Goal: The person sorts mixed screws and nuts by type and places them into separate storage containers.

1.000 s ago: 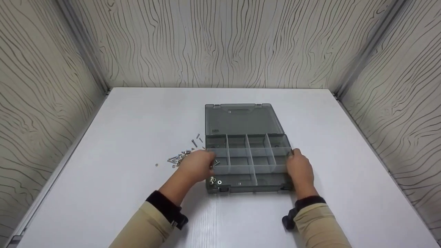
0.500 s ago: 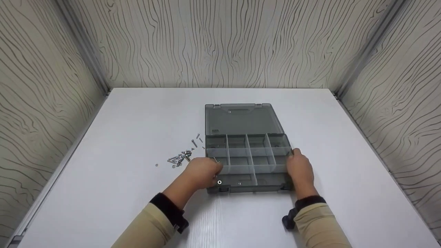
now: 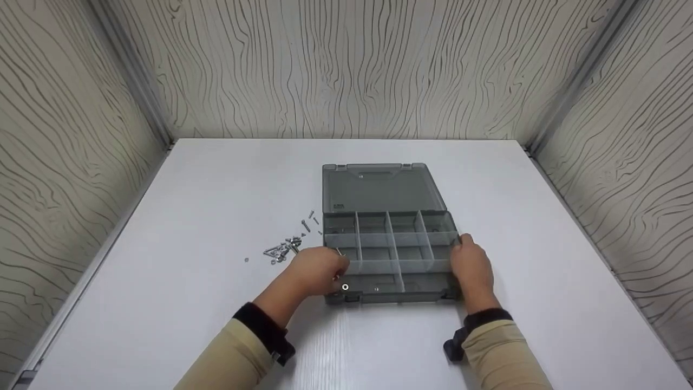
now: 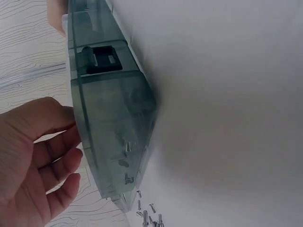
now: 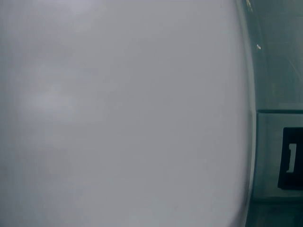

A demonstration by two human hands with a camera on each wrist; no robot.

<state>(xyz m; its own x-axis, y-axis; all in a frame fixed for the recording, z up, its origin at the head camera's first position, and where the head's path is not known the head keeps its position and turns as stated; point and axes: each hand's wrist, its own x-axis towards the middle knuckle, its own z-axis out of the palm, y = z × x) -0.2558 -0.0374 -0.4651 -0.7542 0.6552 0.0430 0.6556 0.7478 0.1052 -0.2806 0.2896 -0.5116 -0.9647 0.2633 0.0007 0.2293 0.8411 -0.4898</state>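
A grey see-through box (image 3: 387,254) is lying open on the white table (image 3: 189,216), its lid (image 3: 379,187) folded flat behind it. The right hand (image 3: 472,265) is resting against the box's right wall, fingers laid along the edge; whether they are gripping is hard to tell. The left hand (image 3: 319,268) is hovering at the box's near left corner with fingers loosely curled; in the wrist view it (image 4: 33,161) is holding nothing. A washer (image 3: 345,287) is lying in the front left compartment just beside those fingers. Loose screws (image 3: 284,248) are sitting on the table left of the box.
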